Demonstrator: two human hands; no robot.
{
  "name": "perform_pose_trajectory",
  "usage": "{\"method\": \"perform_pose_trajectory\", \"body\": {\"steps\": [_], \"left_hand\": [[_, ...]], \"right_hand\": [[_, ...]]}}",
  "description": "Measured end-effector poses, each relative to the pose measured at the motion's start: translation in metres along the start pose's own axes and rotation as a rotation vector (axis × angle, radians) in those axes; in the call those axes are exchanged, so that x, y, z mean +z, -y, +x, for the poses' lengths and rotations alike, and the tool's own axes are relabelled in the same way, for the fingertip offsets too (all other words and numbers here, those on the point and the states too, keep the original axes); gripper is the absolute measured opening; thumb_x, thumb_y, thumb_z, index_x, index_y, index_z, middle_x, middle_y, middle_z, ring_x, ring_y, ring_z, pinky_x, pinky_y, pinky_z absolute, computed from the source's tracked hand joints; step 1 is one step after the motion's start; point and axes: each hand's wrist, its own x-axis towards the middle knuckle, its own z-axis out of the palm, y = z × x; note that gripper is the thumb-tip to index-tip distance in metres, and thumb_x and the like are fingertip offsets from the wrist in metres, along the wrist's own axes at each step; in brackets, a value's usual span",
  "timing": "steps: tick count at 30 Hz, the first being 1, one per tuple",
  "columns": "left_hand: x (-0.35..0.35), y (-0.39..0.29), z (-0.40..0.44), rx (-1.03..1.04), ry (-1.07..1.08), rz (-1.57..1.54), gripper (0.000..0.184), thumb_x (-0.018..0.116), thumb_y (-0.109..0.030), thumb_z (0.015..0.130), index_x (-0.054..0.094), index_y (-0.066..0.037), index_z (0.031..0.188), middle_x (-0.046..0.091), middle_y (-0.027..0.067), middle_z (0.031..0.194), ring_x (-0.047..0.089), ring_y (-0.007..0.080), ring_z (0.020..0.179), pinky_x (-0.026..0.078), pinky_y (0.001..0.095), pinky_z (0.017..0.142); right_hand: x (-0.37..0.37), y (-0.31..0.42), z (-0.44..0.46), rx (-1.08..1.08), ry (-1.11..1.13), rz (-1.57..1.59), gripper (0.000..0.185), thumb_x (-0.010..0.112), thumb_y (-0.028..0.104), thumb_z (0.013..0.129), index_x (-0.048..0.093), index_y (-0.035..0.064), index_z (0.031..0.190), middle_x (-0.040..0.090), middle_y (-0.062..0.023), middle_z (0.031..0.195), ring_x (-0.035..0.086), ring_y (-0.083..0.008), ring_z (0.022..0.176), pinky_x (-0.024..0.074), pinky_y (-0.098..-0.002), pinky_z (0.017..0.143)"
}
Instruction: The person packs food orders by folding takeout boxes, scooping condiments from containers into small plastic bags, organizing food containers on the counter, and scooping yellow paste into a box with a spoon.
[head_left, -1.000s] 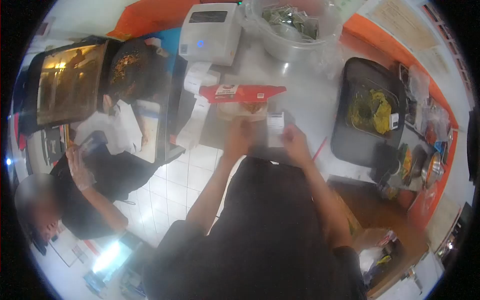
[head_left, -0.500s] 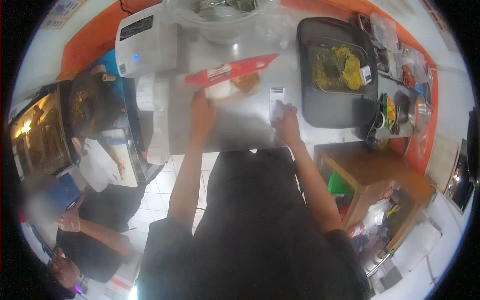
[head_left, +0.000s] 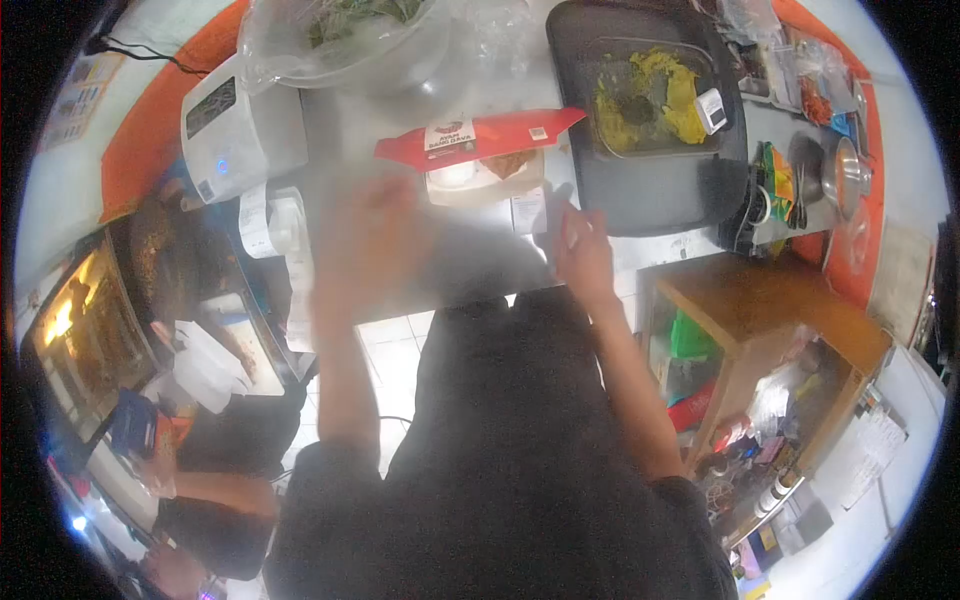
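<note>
A food box (head_left: 487, 185) with a red sleeve (head_left: 482, 139) across its back side sits on the metal table (head_left: 470, 270); rice and a brown piece of food show inside. My left hand (head_left: 385, 225), smeared by motion, is over the table to the left of the box. A small printed white label (head_left: 529, 212) lies against the front right corner of the box. Just right of the label is my right hand (head_left: 583, 250), its fingers bent and close together; what they hold, if anything, is too small to tell.
A white printer (head_left: 240, 135) with paper strips stands at the left, beside a large clear tub (head_left: 370, 55). A black tray (head_left: 650, 190) with yellow-green food is at the right. A co-worker's arm (head_left: 225, 492) shows at lower left, and a wooden cabinet (head_left: 790, 310) at lower right.
The camera view has turned. My left hand has come away from the box. My right hand has let the label part from its fingers, and the label is now near the box.
</note>
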Motion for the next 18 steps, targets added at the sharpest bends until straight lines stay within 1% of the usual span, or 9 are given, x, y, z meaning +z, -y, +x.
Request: {"method": "perform_pose_trajectory", "body": {"steps": [1,3,4,5,7,9,12,14,18], "left_hand": [[-0.042,-0.034,0.012,-0.126,-0.012,-0.142,0.024,0.064,-0.026,0.1,0.071,-0.006,0.109,0.074,0.0065,0.099,0.067,0.0132,0.098,0.05,0.0314,0.091],[-0.081,-0.032,0.055,0.086,-0.245,-0.098,0.025,0.061,-0.025,0.102,0.072,-0.003,0.107,0.074,0.0056,0.095,0.068,0.0148,0.095,0.05,0.031,0.089],[-0.096,-0.022,0.09,0.21,-0.326,0.037,0.027,0.061,-0.025,0.101,0.069,-0.003,0.115,0.074,0.009,0.103,0.068,0.0186,0.097,0.05,0.033,0.09],[-0.102,-0.002,0.134,0.3,-0.306,-0.012,0.031,0.061,-0.022,0.101,0.065,-0.003,0.125,0.071,0.0133,0.118,0.066,0.0234,0.108,0.048,0.0364,0.098],[-0.105,0.049,0.234,0.617,-0.11,0.289,0.04,0.065,-0.024,0.097,0.06,-0.006,0.132,0.066,0.0147,0.13,0.061,0.0279,0.121,0.043,0.0377,0.108],[-0.065,0.088,0.271,0.415,0.104,0.408,0.048,0.069,-0.027,0.091,0.059,-0.009,0.135,0.064,0.0174,0.13,0.056,0.0319,0.127,0.041,0.0389,0.11],[-0.047,0.113,0.301,0.557,0.312,0.639,0.05,0.072,-0.031,0.087,0.059,-0.009,0.131,0.067,0.0199,0.12,0.062,0.0355,0.113,0.047,0.0432,0.099],[-0.052,0.107,0.314,0.257,0.473,0.699,0.038,0.069,-0.028,0.089,0.063,-0.006,0.12,0.068,0.0211,0.11,0.065,0.0368,0.1,0.049,0.0474,0.09],[-0.068,0.081,0.312,0.261,0.494,0.693,0.026,0.065,-0.024,0.092,0.066,-0.003,0.107,0.07,0.019,0.103,0.066,0.0381,0.093,0.05,0.0494,0.084]], "right_hand": [[-0.01,-0.002,-0.007,0.009,0.005,0.002,0.052,0.065,0.006,0.088,0.056,0.0146,0.138,0.055,-0.0163,0.117,0.067,-0.0357,0.085,0.0559,-0.045,0.078],[-0.031,-0.01,-0.013,-0.15,-0.06,0.05,0.039,0.067,0.007,0.089,0.063,0.0084,0.128,0.06,-0.0132,0.104,0.062,-0.0263,0.069,0.0519,-0.0379,0.067],[-0.036,-0.017,-0.014,-0.186,-0.068,0.103,0.028,0.067,0.007,0.09,0.067,0.0033,0.118,0.062,-0.0124,0.093,0.056,-0.0199,0.063,0.0469,-0.033,0.061],[-0.042,-0.021,-0.017,-0.188,-0.071,0.104,0.028,0.067,0.007,0.09,0.067,0.0033,0.118,0.062,-0.0124,0.093,0.056,-0.0199,0.063,0.0469,-0.033,0.061],[-0.053,-0.022,-0.025,-0.16,-0.02,0.129,0.022,0.065,0.005,0.091,0.068,0.0012,0.113,0.064,-0.0128,0.088,0.056,-0.02,0.062,0.0469,-0.0323,0.06],[-0.062,-0.014,-0.033,-0.168,-0.038,0.141,0.018,0.064,0.004,0.092,0.069,-0.0005,0.109,0.065,-0.013,0.087,0.057,-0.0197,0.061,0.046,-0.0321,0.06],[-0.075,-0.01,-0.043,-0.144,-0.058,0.057,0.018,0.064,0.004,0.093,0.069,0.0,0.11,0.067,-0.013,0.09,0.059,-0.019,0.063,0.0463,-0.0327,0.059],[-0.064,-0.028,-0.049,-0.119,-0.073,0.129,0.018,0.064,0.004,0.093,0.069,0.0004,0.11,0.067,-0.013,0.089,0.06,-0.0191,0.063,0.0463,-0.0328,0.059],[-0.054,-0.046,-0.067,-0.045,-0.029,0.191,0.021,0.064,0.005,0.093,0.069,0.002,0.113,0.068,-0.0134,0.09,0.064,-0.0207,0.068,0.0484,-0.0333,0.061]]}}
